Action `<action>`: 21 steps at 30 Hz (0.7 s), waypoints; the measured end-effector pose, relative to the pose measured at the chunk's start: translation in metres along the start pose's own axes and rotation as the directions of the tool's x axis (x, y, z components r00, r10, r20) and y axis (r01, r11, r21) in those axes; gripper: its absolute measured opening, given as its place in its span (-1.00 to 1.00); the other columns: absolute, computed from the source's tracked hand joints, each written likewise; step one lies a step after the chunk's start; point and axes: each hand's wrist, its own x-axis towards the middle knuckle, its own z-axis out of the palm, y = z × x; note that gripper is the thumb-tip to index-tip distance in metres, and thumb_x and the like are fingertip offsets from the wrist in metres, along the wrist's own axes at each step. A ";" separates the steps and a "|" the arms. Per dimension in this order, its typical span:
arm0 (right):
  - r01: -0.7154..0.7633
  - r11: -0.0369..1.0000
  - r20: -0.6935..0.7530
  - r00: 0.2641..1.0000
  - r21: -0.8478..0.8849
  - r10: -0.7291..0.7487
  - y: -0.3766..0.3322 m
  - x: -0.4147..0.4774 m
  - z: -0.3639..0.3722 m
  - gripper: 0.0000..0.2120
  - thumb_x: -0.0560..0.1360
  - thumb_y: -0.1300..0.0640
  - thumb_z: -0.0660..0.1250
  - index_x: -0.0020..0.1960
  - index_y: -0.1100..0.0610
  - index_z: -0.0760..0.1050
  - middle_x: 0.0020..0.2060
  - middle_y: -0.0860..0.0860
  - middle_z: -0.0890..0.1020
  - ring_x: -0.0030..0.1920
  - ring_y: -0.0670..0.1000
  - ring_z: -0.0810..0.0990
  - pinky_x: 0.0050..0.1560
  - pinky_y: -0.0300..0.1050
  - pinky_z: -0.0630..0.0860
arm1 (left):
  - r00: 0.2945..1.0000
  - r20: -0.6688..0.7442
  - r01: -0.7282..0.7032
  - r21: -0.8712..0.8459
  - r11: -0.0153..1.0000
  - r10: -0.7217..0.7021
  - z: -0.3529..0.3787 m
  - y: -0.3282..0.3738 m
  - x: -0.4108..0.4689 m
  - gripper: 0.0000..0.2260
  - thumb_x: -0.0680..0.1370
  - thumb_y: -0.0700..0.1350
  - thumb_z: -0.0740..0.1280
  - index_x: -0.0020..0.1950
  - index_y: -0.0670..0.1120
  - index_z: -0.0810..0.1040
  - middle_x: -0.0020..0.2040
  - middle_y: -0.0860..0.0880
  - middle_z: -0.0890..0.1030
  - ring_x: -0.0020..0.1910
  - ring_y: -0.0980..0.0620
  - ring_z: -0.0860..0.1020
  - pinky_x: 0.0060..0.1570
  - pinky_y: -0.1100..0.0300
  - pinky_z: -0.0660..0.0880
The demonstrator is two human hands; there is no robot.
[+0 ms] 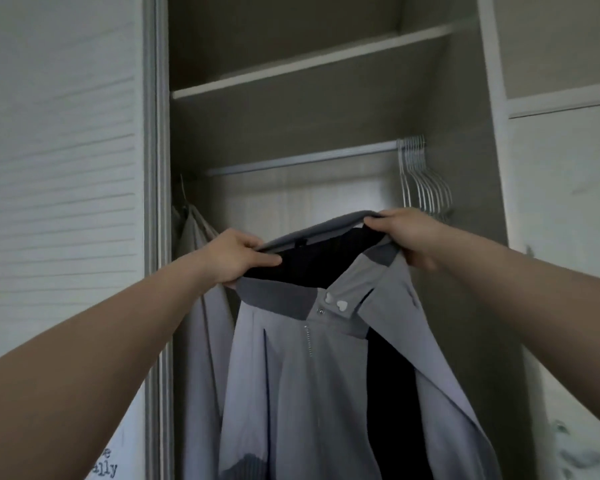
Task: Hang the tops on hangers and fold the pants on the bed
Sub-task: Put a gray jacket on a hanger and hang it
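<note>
A grey-blue jacket (291, 382) with a darker grey collar and a dark lining hangs in front of the open wardrobe. My left hand (234, 258) grips the left side of its collar. My right hand (400, 233) grips the right side of the collar, holding the neck opening stretched wide. Both hands are raised below the clothes rail (291, 161). Several empty white hangers (421, 178) hang bunched at the rail's right end, just above my right hand. No hanger shows inside the jacket.
Another pale garment (196, 258) hangs at the rail's left end, partly behind my left hand. A shelf (291, 71) runs above the rail. The sliding slatted door (59, 168) stands at the left, a wardrobe partition (492, 133) at the right.
</note>
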 end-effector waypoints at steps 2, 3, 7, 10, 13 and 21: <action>-0.002 0.998 -0.033 0.999 -0.061 -0.001 -0.011 0.005 0.003 -0.82 0.57 0.17 0.41 0.10 0.26 0.63 -0.05 0.21 0.72 -0.07 0.20 0.72 -0.08 0.04 0.68 | 0.996 -0.078 -0.041 0.082 0.996 0.048 -0.002 0.000 0.021 -0.81 0.50 -0.02 0.52 -0.22 -0.08 0.62 -0.31 -0.03 0.62 -0.35 0.02 0.57 -0.40 0.20 0.48; 0.005 0.995 -0.059 0.998 -0.096 -0.011 -0.018 0.008 0.004 -0.82 0.56 0.17 0.42 0.10 0.27 0.63 -0.05 0.21 0.72 -0.05 0.22 0.71 -0.03 0.08 0.67 | 0.992 -0.110 -0.056 0.103 0.993 0.068 -0.003 0.001 0.031 -0.83 0.51 -0.04 0.51 -0.17 -0.11 0.62 -0.25 -0.05 0.63 -0.29 -0.01 0.58 -0.32 0.17 0.53; 0.073 0.946 -0.253 0.954 -0.316 -0.159 -0.042 0.027 0.000 -0.85 0.59 0.13 0.37 -0.13 0.16 0.56 -0.24 0.15 0.60 -0.27 0.11 0.58 -0.24 -0.09 0.52 | 0.999 -0.020 -0.039 0.309 0.950 0.047 -0.002 0.003 0.058 -0.91 0.56 -0.14 0.43 0.04 -0.11 0.63 -0.07 -0.11 0.64 -0.12 -0.06 0.62 -0.27 0.13 0.59; 0.064 0.888 -0.377 0.890 -0.456 -0.257 -0.054 0.045 -0.010 -0.84 0.61 0.12 0.33 -0.15 0.11 0.50 -0.32 0.12 0.48 -0.37 0.07 0.44 -0.39 -0.17 0.34 | 0.997 0.075 0.002 0.361 0.932 -0.031 0.006 0.004 0.076 -0.86 0.61 -0.19 0.30 0.13 -0.09 0.60 -0.04 -0.09 0.61 -0.14 -0.03 0.63 -0.29 0.16 0.64; 0.021 0.841 -0.389 0.880 -0.541 -0.272 -0.057 0.063 -0.020 -0.92 0.62 0.15 0.28 -0.03 0.13 0.51 -0.21 0.14 0.52 -0.34 0.10 0.47 -0.39 -0.15 0.40 | 0.993 0.103 0.031 0.292 0.956 -0.063 0.011 0.010 0.094 -0.89 0.60 -0.15 0.37 0.09 -0.15 0.62 -0.10 -0.11 0.66 -0.27 0.01 0.65 -0.37 0.19 0.63; -0.102 0.784 -0.438 0.869 -0.612 -0.229 -0.053 0.100 -0.046 -0.79 0.62 0.26 0.20 -0.19 0.12 0.40 -0.03 0.19 0.55 -0.31 0.12 0.54 -0.55 -0.15 0.57 | 0.996 0.015 0.086 -0.072 0.994 -0.085 0.017 0.014 0.149 -0.86 0.63 -0.11 0.36 0.03 -0.19 0.61 -0.21 -0.11 0.69 -0.33 0.02 0.64 -0.42 0.21 0.57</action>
